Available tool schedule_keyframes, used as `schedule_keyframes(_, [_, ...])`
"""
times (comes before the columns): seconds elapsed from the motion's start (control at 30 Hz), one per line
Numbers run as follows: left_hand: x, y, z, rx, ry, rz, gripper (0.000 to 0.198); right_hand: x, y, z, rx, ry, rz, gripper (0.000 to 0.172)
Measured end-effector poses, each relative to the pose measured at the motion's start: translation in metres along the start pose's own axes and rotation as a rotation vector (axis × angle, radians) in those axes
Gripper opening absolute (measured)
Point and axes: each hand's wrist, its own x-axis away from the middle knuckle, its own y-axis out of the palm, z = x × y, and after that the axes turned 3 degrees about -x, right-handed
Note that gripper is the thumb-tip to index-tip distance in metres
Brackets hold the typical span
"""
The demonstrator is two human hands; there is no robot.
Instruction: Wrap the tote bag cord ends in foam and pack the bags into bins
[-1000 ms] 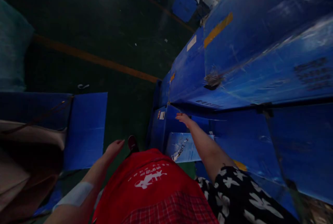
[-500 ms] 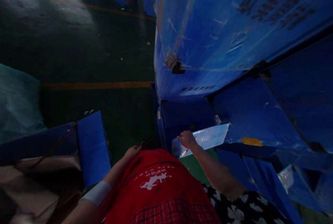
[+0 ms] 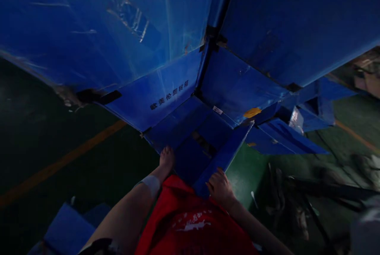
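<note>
A low blue corrugated plastic box [image 3: 190, 128] stands open on the floor right in front of me, under taller stacked blue boxes [image 3: 118, 41]. My left hand [image 3: 166, 157] rests on the box's near left rim, fingers curled over the edge. My right hand [image 3: 220, 186] grips the box's near right flap [image 3: 225, 156], fingers bent over its edge. My forearm carries a white band [image 3: 152, 184], and a red apron [image 3: 192, 223] fills the bottom of the view.
Dark green floor with an orange line [image 3: 59, 164] lies to the left. More blue flaps and boxes [image 3: 285, 132] extend to the right. A blue panel [image 3: 68, 231] lies at the bottom left. Dark clutter sits on the floor at right [image 3: 297, 195].
My view has swung right and closer to the low box. My left hand rose from my side onto the box's rim; my right hand came back to grip the near flap.
</note>
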Motion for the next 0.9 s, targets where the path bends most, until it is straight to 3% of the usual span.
schedule_keyframes(0.07, [-0.019,0.002,0.003,-0.108,0.072,0.029,0.061,0.013,0.005,-0.003,-0.002,0.108,0.126,0.016])
schedule_keyframes(0.17, [-0.040,0.004,-0.001,-0.228,0.201,0.051,0.067,0.036,0.019,-0.007,0.024,0.407,0.351,0.058])
schedule_keyframes(0.23, [-0.048,0.000,-0.005,-0.287,0.274,0.066,0.068,0.052,0.030,-0.008,0.001,0.683,0.457,0.074])
schedule_keyframes(0.3, [-0.051,-0.010,-0.007,-0.329,0.346,0.084,0.067,0.067,0.039,-0.006,-0.065,0.961,0.455,0.073])
schedule_keyframes(0.4, [-0.050,-0.045,-0.011,-0.370,0.410,0.125,0.065,0.085,0.045,-0.002,-0.220,1.237,0.249,0.042])
schedule_keyframes(0.47, [-0.050,-0.081,-0.021,-0.392,0.372,0.140,0.058,0.092,0.046,-0.002,-0.316,1.318,0.121,0.028])
schedule_keyframes(0.57, [-0.054,-0.148,-0.047,-0.425,0.213,0.085,0.046,0.096,0.051,-0.003,-0.467,1.365,0.064,0.030])
schedule_keyframes(0.63, [-0.058,-0.188,-0.065,-0.446,0.098,0.029,0.055,0.094,0.056,-0.003,-0.548,1.350,0.058,0.033])
schedule_keyframes(0.7, [-0.059,-0.215,-0.077,-0.464,0.034,-0.012,0.063,0.093,0.061,-0.002,-0.574,1.316,0.033,0.036])
schedule_keyframes(0.77, [-0.055,-0.225,-0.078,-0.472,0.035,-0.048,0.062,0.093,0.064,-0.004,-0.577,1.295,0.009,0.039])
schedule_keyframes(0.83, [-0.045,-0.219,-0.069,-0.465,0.060,-0.085,0.056,0.095,0.061,-0.010,-0.583,1.274,0.013,0.044])
schedule_keyframes(0.9, [-0.028,-0.209,-0.054,-0.443,0.067,-0.101,0.048,0.092,0.051,-0.017,-0.543,1.262,0.113,0.046])
